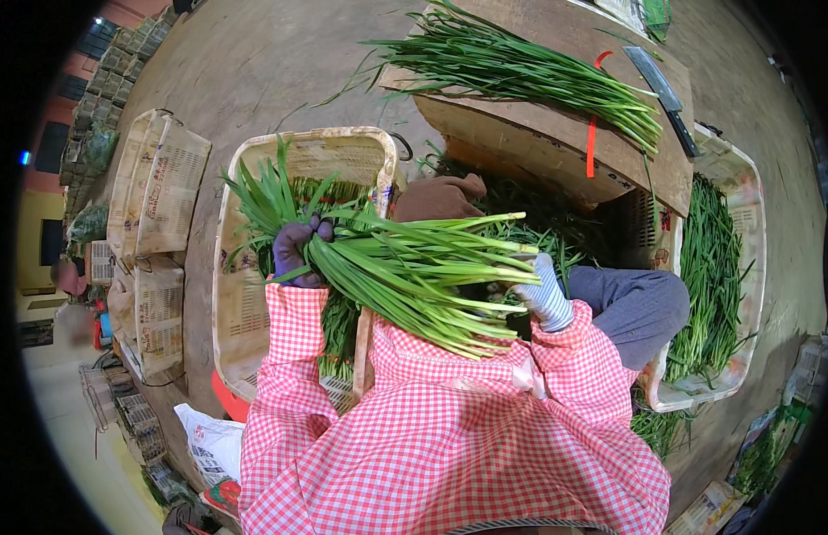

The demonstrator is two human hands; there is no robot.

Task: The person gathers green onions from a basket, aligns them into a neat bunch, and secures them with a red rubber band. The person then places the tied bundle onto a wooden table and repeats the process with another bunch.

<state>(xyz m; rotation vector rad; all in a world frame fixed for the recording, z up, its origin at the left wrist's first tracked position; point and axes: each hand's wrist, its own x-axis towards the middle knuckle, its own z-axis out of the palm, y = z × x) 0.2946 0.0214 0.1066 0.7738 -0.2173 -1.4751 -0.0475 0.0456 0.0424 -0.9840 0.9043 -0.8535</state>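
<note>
Garlic chives (pixel 414 267) form a loose bunch across my lap, pale stem ends to the right and leafy ends to the left. My left hand (pixel 300 247), in a dark purple glove, is closed around the bunch near its leafy end. Close to the stem ends is my right hand (pixel 531 294), with a blue-and-white striped glove cuff; stems hide its fingers, so its grip does not show. Under the left forearm, a cream plastic crate (pixel 236 321) contains more chives.
A wooden board (pixel 494 110) ahead bears a second chive bunch (pixel 521 73), a red strip (pixel 592 147) and a cleaver (pixel 658 83). Another crate (pixel 751 267) at right is filled with chives. Crates (pixel 169 187) stand at left, near a white sack (pixel 210 438).
</note>
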